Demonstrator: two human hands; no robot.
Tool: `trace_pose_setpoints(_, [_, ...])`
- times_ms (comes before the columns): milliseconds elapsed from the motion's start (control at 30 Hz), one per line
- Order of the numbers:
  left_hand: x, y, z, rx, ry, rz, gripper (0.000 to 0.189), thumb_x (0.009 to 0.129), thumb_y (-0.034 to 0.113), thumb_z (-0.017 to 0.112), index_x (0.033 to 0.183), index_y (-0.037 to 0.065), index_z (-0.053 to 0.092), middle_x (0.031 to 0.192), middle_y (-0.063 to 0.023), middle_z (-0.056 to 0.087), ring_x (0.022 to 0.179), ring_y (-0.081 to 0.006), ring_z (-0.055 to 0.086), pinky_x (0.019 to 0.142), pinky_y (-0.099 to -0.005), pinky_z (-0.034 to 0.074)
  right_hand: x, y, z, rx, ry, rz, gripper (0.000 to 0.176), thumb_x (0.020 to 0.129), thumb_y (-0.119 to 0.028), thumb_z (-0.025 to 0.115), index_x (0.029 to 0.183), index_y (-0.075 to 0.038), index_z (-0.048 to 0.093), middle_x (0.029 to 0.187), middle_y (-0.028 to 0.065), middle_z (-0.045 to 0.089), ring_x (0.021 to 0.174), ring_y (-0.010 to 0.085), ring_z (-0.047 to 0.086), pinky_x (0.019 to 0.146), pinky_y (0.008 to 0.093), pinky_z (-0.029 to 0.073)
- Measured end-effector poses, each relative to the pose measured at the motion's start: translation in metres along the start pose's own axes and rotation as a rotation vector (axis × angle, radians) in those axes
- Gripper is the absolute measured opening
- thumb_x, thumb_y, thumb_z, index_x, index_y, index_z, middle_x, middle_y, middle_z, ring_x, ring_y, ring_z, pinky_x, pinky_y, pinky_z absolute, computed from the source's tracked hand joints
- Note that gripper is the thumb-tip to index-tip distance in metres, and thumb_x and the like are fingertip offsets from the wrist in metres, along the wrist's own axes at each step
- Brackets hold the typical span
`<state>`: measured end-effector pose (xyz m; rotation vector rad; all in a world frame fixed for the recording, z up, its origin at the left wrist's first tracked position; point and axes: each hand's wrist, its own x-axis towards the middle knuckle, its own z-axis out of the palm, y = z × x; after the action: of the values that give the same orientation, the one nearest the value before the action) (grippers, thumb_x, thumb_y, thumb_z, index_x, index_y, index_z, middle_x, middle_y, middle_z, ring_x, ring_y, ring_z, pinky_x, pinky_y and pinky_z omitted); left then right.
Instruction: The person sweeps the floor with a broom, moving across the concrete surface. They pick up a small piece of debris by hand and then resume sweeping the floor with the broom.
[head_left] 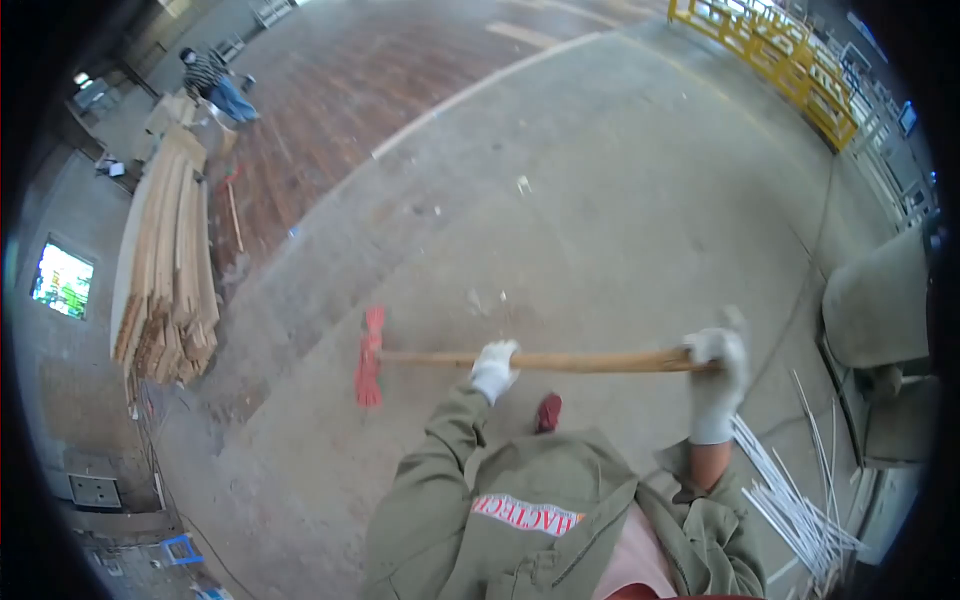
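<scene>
A broom [600, 362] with a long wooden handle stretches sideways across the front of my body. Its red head [369, 365] is at the left, low over or on the concrete floor; contact cannot be made out. My left hand [495, 370], in a white glove, is closed around the handle on the side nearer the head. Farther right, my right hand [718, 375], also gloved in white, grips the handle near its end and looks slightly blurred.
Long wooden planks [165, 260] are stacked at the left, with another red-headed, long-handled tool [235, 212] beside them. A person [215, 85] bends near the stack's far end. Thin white strips [785, 500] lie at the lower right. Yellow barriers [770, 55] stand at the far right.
</scene>
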<state>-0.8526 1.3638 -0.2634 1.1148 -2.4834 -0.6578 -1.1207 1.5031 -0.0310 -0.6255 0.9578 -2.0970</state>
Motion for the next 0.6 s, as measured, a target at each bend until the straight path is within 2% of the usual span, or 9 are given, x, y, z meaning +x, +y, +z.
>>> trace_pose_setpoints(67, [-0.003, -0.035, 0.011, 0.130, -0.092, -0.178, 0.021, 0.068, 0.018, 0.063, 0.088, 0.012, 0.058, 0.084, -0.0125, 0.060, 0.081, -0.0325, 0.057, 0.073, -0.0417, 0.044, 0.015, 0.047, 0.005, -0.093, -0.004, 0.150, 0.027, 0.083, -0.011, 0.052, 0.108, -0.002, 0.047, 0.066, 0.0011, 0.046, 0.059, 0.0132, 0.049, 0.077, 0.0367, 0.047])
trace_pose_setpoints(133, [0.003, -0.029, 0.001, 0.087, -0.245, -0.387, 0.021, 0.069, 0.020, 0.064, 0.087, 0.012, 0.060, 0.086, -0.0136, 0.062, 0.082, -0.0328, 0.059, 0.075, -0.0410, 0.045, 0.023, 0.056, 0.014, -0.098, -0.038, 0.144, 0.025, 0.083, -0.011, 0.052, 0.106, -0.002, 0.047, 0.066, 0.0013, 0.047, 0.059, 0.0133, 0.050, 0.076, 0.0374, 0.047])
trace_pose_setpoints(167, [0.006, -0.025, 0.003, 0.094, -0.235, -0.381, 0.021, 0.069, 0.020, 0.064, 0.087, 0.012, 0.060, 0.086, -0.0136, 0.062, 0.082, -0.0328, 0.059, 0.075, -0.0410, 0.045, 0.024, 0.058, 0.016, -0.120, -0.063, 0.161, 0.023, 0.083, -0.010, 0.052, 0.104, -0.002, 0.048, 0.066, 0.0015, 0.048, 0.060, 0.0135, 0.051, 0.075, 0.0382, 0.048])
trace_pose_setpoints(233, [0.014, -0.007, 0.018, 0.016, -0.203, -0.328, 0.021, 0.069, 0.020, 0.064, 0.088, 0.011, 0.062, 0.086, -0.0146, 0.063, 0.083, -0.0333, 0.060, 0.076, -0.0413, 0.046, 0.032, 0.050, 0.016, -0.143, -0.085, 0.185, 0.021, 0.083, -0.010, 0.052, 0.102, -0.002, 0.049, 0.066, 0.0017, 0.049, 0.060, 0.0136, 0.052, 0.074, 0.0389, 0.048])
trace_pose_setpoints(367, [0.061, 0.088, 0.019, -0.234, -0.092, -0.209, 0.022, 0.069, 0.017, 0.062, 0.090, 0.011, 0.061, 0.087, -0.0156, 0.062, 0.085, -0.0347, 0.059, 0.075, -0.0422, 0.046, 0.045, -0.038, 0.014, -0.279, 0.045, -0.062, 0.020, 0.085, -0.016, 0.052, 0.101, -0.004, 0.049, 0.061, -0.0004, 0.043, 0.056, 0.0105, 0.046, 0.070, 0.0332, 0.046])
trace_pose_setpoints(433, [0.082, 0.125, 0.033, -0.290, -0.108, -0.160, 0.021, 0.069, 0.015, 0.060, 0.089, 0.011, 0.060, 0.087, -0.0154, 0.062, 0.085, -0.0341, 0.059, 0.075, -0.0418, 0.046, 0.041, -0.075, 0.010, -0.271, 0.055, -0.172, 0.021, 0.086, -0.016, 0.051, 0.102, -0.003, 0.049, 0.061, -0.0012, 0.039, 0.054, 0.0090, 0.041, 0.065, 0.0297, 0.043])
trace_pose_setpoints(500, [0.100, 0.158, 0.040, -0.306, -0.161, -0.018, 0.018, 0.070, 0.015, 0.059, 0.087, 0.011, 0.058, 0.085, -0.0152, 0.062, 0.084, -0.0344, 0.058, 0.074, -0.0434, 0.046, 0.039, -0.104, -0.013, -0.295, 0.072, -0.284, 0.022, 0.087, -0.014, 0.050, 0.105, -0.001, 0.048, 0.063, -0.0016, 0.035, 0.054, 0.0082, 0.039, 0.064, 0.0268, 0.040])
trace_pose_setpoints(567, [0.104, 0.179, 0.053, -0.256, -0.120, 0.084, 0.015, 0.070, 0.016, 0.058, 0.084, 0.012, 0.054, 0.083, -0.0148, 0.060, 0.082, -0.0346, 0.058, 0.071, -0.0446, 0.046, 0.035, -0.135, -0.045, -0.270, -0.074, -0.333, 0.024, 0.087, -0.014, 0.047, 0.106, 0.000, 0.048, 0.065, -0.0015, 0.033, 0.056, 0.0076, 0.038, 0.065, 0.0259, 0.039])
trace_pose_setpoints(600, [0.099, 0.188, 0.058, -0.214, -0.052, 0.141, 0.016, 0.069, 0.015, 0.059, 0.083, 0.012, 0.053, 0.082, -0.0145, 0.059, 0.080, -0.0342, 0.058, 0.069, -0.0441, 0.046, 0.027, -0.152, -0.054, -0.304, -0.055, -0.272, 0.024, 0.087, -0.014, 0.047, 0.106, 0.000, 0.048, 0.065, -0.0015, 0.033, 0.056, 0.0076, 0.038, 0.065, 0.0259, 0.039])
